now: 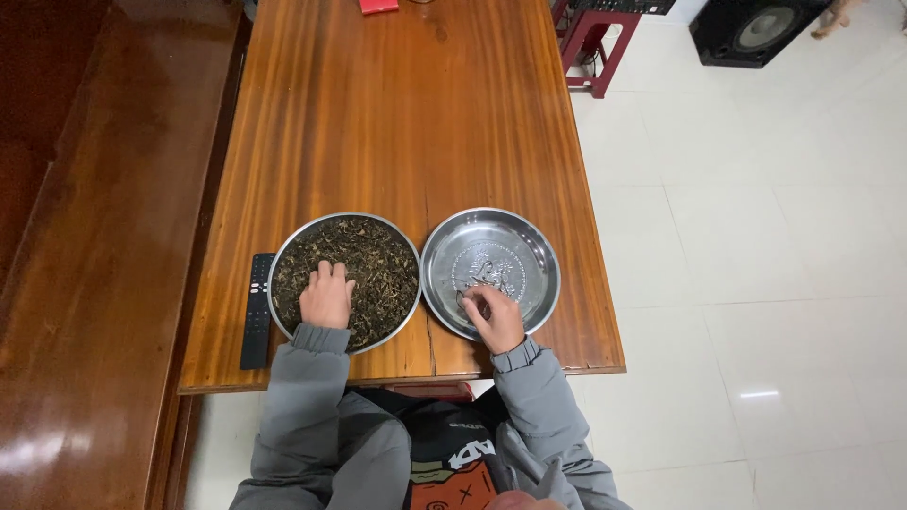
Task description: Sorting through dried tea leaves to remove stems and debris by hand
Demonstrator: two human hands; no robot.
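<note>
White floor tiles spread to the right of a long wooden table [397, 123], and a dark wooden bench [94, 236] runs along its left side. Two round metal trays sit side by side, almost touching, at the near edge of the table, within easy reach of both arms. The left tray [283, 247] is heaped with dark dried leaves [378, 260]; the right tray [529, 247] is nearly bare, showing an embossed pattern in its middle.

The left hand [327, 296] lies palm-down on the leaves at the near side of its tray, fingers loosely spread and pressed into the pile. The right hand [493, 316] rests over the near rim of the right tray, fingertips pinched narrow around what seems a small bit of leaf, too small to tell surely. A black remote control [257, 310] lies just left of the leaf tray, out of the way.
</note>
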